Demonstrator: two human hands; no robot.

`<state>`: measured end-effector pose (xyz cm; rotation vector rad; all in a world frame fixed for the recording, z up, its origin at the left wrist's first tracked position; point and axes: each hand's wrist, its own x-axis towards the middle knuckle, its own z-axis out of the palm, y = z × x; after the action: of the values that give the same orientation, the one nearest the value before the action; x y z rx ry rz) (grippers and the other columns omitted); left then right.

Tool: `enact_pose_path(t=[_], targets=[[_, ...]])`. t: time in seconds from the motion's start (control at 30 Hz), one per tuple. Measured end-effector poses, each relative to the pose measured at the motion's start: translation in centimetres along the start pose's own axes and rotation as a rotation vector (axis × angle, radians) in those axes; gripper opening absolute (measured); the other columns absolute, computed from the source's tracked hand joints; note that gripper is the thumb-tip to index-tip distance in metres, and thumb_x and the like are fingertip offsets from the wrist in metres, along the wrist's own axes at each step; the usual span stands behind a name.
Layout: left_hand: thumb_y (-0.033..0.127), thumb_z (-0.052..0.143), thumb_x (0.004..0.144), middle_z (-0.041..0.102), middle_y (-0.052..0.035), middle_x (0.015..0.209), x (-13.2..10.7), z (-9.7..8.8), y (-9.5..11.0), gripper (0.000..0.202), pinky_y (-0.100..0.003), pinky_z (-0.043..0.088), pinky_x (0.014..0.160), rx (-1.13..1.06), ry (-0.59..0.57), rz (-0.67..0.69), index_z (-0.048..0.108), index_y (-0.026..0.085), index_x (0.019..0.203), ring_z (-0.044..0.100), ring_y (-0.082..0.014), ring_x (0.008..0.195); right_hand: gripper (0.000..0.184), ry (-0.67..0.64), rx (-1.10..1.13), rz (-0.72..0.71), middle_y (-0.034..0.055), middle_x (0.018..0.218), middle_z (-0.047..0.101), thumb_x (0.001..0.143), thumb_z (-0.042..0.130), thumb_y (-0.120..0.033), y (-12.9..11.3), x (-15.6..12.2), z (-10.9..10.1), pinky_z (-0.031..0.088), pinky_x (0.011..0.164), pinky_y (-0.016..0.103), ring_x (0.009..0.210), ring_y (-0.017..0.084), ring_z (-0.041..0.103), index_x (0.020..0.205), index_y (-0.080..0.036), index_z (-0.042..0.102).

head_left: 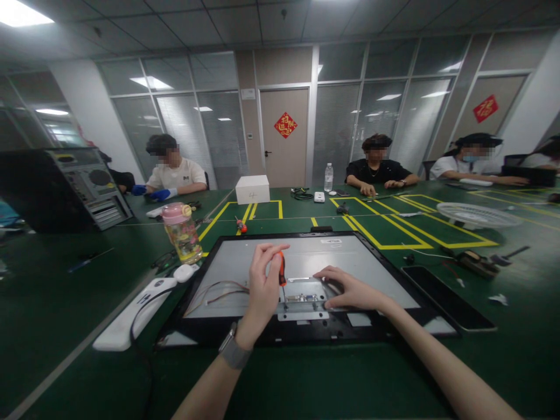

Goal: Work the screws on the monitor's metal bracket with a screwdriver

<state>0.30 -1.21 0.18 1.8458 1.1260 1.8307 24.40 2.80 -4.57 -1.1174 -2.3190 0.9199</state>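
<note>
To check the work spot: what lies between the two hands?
Head view: a small metal plate with a circuit board, between left hand and right hand; the screwdriver tip stands on it.

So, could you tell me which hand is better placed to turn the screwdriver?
Likely the left hand: it grips the screwdriver, tip down on the metal plate; the right hand rests there.
</note>
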Motion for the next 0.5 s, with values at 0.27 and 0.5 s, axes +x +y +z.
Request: enact_pose_path(t=[0.27, 0.5], targets=[[0.027, 0.058, 0.086, 0.050, -0.0009, 0.082, 0.04, 0.04, 0.02, 0.013, -0.026, 0.044, 0.074, 0.057, 0.053, 0.014, 0.069, 0.020, 0.084, 0.054, -0.0150, 0.077, 0.068, 0.000, -0.001, -0.011, 0.0082, 0.126, 0.049, 0.068, 0.075, -0.049, 0.10, 0.01, 0.02, 0.036, 0.104, 0.044, 0.118, 0.030, 0.047, 0.128, -0.025, 0.054], [0.024, 0.043, 0.093, 0.056, -0.0032, 0.090, -0.07, 0.07, -0.10, 0.026, -0.027, 0.046, 0.076, 0.020, 0.001, -0.004, 0.067, 0.021, 0.102, 0.056, -0.0162, 0.083, 0.069, 0.001, 0.003, -0.008, 0.0079, 0.127, 0.049, 0.067, 0.075, -0.050, 0.16, 0.03, 0.02, 0.037, 0.103, 0.044, 0.118, 0.030, 0.047, 0.129, -0.026, 0.054]])
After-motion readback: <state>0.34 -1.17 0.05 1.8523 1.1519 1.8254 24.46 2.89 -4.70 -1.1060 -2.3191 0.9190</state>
